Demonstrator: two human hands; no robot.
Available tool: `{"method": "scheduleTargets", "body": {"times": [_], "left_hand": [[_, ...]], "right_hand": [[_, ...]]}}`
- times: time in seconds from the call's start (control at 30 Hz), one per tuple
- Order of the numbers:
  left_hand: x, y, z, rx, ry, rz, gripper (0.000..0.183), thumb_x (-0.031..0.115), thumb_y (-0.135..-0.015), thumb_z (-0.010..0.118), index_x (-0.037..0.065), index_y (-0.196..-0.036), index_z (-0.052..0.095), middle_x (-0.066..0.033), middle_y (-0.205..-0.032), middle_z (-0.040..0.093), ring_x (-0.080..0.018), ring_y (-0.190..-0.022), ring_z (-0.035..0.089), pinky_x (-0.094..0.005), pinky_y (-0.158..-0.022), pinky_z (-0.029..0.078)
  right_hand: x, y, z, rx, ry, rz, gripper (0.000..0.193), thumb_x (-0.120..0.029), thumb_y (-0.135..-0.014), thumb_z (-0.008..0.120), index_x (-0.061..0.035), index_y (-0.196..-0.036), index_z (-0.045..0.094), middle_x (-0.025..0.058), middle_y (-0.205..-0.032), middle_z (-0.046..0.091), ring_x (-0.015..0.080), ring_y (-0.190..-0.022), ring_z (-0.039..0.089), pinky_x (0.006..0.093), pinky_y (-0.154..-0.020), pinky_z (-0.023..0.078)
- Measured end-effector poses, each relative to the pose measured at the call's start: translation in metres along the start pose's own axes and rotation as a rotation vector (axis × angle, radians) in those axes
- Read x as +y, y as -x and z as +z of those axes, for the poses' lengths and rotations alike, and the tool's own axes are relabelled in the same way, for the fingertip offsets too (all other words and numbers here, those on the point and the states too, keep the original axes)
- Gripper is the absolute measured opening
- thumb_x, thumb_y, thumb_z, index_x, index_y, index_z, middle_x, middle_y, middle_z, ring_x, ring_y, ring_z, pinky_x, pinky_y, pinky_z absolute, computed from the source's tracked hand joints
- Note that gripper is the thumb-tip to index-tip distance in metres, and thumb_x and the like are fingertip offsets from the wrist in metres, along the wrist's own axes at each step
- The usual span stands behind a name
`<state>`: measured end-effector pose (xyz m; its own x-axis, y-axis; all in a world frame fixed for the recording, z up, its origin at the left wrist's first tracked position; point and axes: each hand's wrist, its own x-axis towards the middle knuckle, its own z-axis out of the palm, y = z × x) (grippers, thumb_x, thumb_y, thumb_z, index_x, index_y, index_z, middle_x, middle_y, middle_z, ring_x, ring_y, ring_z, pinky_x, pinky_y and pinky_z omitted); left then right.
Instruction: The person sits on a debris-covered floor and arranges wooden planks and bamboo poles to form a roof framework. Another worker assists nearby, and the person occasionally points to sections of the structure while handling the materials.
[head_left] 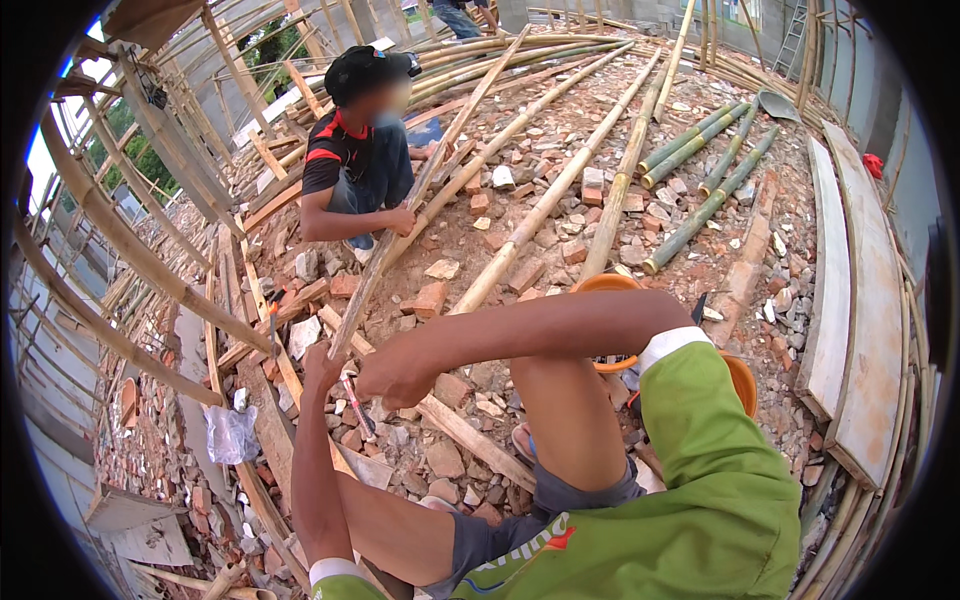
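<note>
My left hand (pixel 320 372) is closed round the near end of a long, narrow wooden strip (pixel 372 275), which slants away and to the right. Just right of it, my right hand (pixel 400 370) is curled into a fist, and whatever it grips is hidden. A slim tool with a red and white handle (pixel 357 408) shows below and between my hands; I cannot tell whether it is held. Across from me a crouching person in a black and red shirt (pixel 335 170) has a hand (pixel 401 220) on the same strip.
Broken brick and stone rubble (pixel 445 460) covers the ground. Bamboo poles (pixel 560 190) lie ahead, with shorter green bamboo pieces (pixel 710 200) at right. Orange buckets (pixel 607 283) stand beyond my knee. Long boards (pixel 870 330) line the right side; a clear plastic bag (pixel 232 435) lies left.
</note>
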<state>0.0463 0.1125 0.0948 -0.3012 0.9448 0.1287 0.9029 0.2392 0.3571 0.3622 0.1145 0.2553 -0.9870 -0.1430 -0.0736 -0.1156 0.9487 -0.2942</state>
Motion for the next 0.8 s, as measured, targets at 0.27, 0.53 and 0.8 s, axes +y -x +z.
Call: {"method": "scheduleTargets", "body": {"times": [0.27, 0.53, 0.8], "left_hand": [[-0.149, -0.007, 0.047, -0.768, 0.039, 0.256, 0.061, 0.039, -0.074, 0.073, -0.007, -0.112, 0.061, -0.0237, -0.101, 0.065, -0.0291, -0.087, 0.062, -0.0386, -0.075, 0.050], [-0.063, -0.028, 0.044, -0.221, 0.241, -0.016, 0.069, 0.039, -0.079, 0.068, -0.006, -0.129, 0.050, -0.0275, -0.124, 0.056, -0.0351, -0.118, 0.053, -0.0412, -0.098, 0.042], [-0.040, -0.041, 0.058, -0.589, -0.014, -0.051, 0.070, 0.045, -0.080, 0.066, -0.006, -0.127, 0.052, -0.0251, -0.127, 0.055, -0.0330, -0.119, 0.054, -0.0404, -0.099, 0.042]], "right_hand": [[0.025, -0.026, 0.039, -0.031, -0.135, -0.141, 0.029, -0.019, -0.083, 0.055, 0.0034, -0.102, 0.057, 0.0247, -0.089, 0.062, 0.0435, -0.088, 0.061, 0.0516, -0.077, 0.048], [0.079, -0.015, 0.056, -0.127, -0.166, 0.112, 0.034, -0.019, -0.083, 0.058, 0.0043, -0.109, 0.056, 0.0264, -0.094, 0.062, 0.0431, -0.093, 0.060, 0.0502, -0.079, 0.047], [0.077, -0.026, 0.053, -0.117, -0.177, 0.136, 0.033, -0.020, -0.085, 0.059, 0.0020, -0.109, 0.055, 0.0250, -0.095, 0.062, 0.0426, -0.095, 0.059, 0.0504, -0.080, 0.047]]}}
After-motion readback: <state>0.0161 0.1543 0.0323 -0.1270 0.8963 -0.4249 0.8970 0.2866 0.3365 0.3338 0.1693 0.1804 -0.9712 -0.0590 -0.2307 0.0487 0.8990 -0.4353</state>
